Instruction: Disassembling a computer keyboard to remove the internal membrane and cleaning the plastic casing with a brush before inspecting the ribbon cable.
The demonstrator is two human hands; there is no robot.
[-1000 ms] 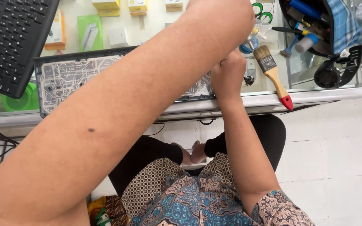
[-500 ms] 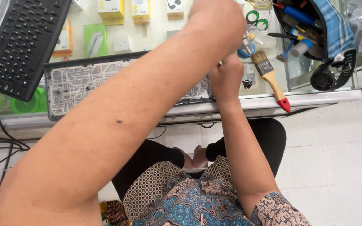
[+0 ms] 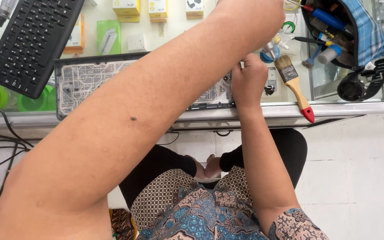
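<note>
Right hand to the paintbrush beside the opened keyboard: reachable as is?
Probably yes. The right hand sits at the right end of the opened keyboard, and the paintbrush lies on the glass counter just beside it, nothing between. What the hand holds isn't visible.

I sit in a small repair shop: glass counter [image 3: 343,108] with boxed goods [image 3: 126,9] at upper middle, tool pouch [image 3: 356,31] upper right.

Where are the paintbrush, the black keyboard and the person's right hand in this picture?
paintbrush [image 3: 295,84]: head view, on its wooden handle.
black keyboard [image 3: 34,42]: head view, on its keys.
right hand [image 3: 249,79]: head view, on its back.
</note>
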